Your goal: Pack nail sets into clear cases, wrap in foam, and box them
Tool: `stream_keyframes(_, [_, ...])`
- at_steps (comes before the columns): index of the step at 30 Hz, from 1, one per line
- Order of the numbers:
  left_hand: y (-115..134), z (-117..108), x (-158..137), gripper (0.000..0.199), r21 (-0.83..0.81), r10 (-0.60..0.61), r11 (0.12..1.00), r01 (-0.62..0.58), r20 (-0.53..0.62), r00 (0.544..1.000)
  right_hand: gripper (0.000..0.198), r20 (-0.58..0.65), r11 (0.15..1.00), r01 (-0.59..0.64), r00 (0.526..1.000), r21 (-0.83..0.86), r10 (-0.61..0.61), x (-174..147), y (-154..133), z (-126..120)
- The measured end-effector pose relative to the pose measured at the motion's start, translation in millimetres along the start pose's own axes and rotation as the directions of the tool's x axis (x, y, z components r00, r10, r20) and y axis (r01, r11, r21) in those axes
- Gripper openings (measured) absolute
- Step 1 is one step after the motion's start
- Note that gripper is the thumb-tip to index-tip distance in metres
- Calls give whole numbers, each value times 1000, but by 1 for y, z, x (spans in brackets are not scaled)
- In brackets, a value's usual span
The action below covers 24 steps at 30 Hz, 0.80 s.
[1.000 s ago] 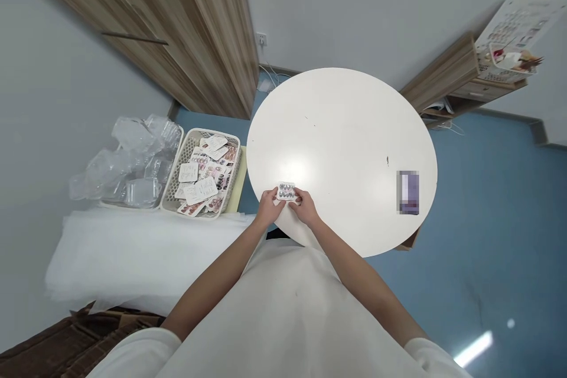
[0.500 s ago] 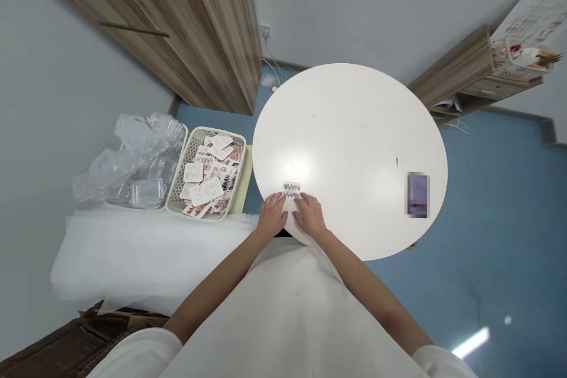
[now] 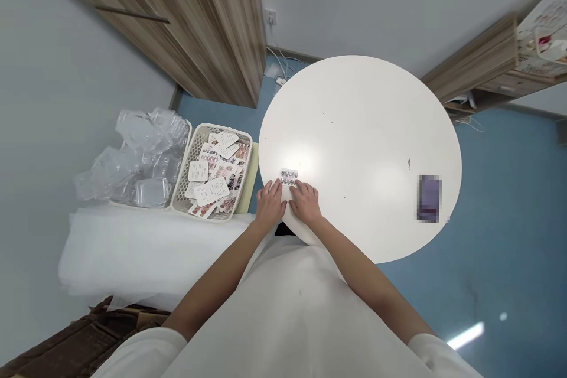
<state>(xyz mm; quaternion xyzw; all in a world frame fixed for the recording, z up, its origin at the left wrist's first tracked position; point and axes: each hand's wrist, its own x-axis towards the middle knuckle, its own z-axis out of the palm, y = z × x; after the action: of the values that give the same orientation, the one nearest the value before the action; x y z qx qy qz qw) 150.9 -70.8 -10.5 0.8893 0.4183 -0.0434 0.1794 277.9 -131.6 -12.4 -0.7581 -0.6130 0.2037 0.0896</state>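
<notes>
A small card of press-on nails [image 3: 289, 176], set with two rows of dark, shiny nails, lies flat on the white round table [image 3: 354, 118] near its left front edge. My left hand [image 3: 269, 204] rests at the card's lower left corner, its fingers stretched out and the fingertips touching the edge. At the lower right corner lies my right hand [image 3: 305, 202], palm down, with fingers extended against the card. Neither hand grips the card, and both thumbs point inward below it.
Left of the table, a white plastic basket [image 3: 178, 192] holds several nail cards. Beside it, clear plastic packaging [image 3: 144, 136] is heaped in another container. White wrapping sheets [image 3: 146, 251] lie in front. A blurred purple object [image 3: 429, 198] sits at the table's right; a wooden cabinet [image 3: 212, 23] stands behind.
Both hands and the nail card have shifted slightly left and away from me on the table. The whole view has also moved a little.
</notes>
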Motion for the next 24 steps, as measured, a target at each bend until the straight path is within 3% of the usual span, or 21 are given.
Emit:
stream_keyframes(14, [-11, -1, 12, 54, -136, -61, 989, 58, -16, 998, 38, 36, 999, -6, 999, 48, 4, 20, -6, 0])
stream_keyframes(24, [-7, 4, 9, 57, -74, -84, 994, 81, -36, 996, 47, 40, 995, -18, 999, 93, 15, 12, -3, -2])
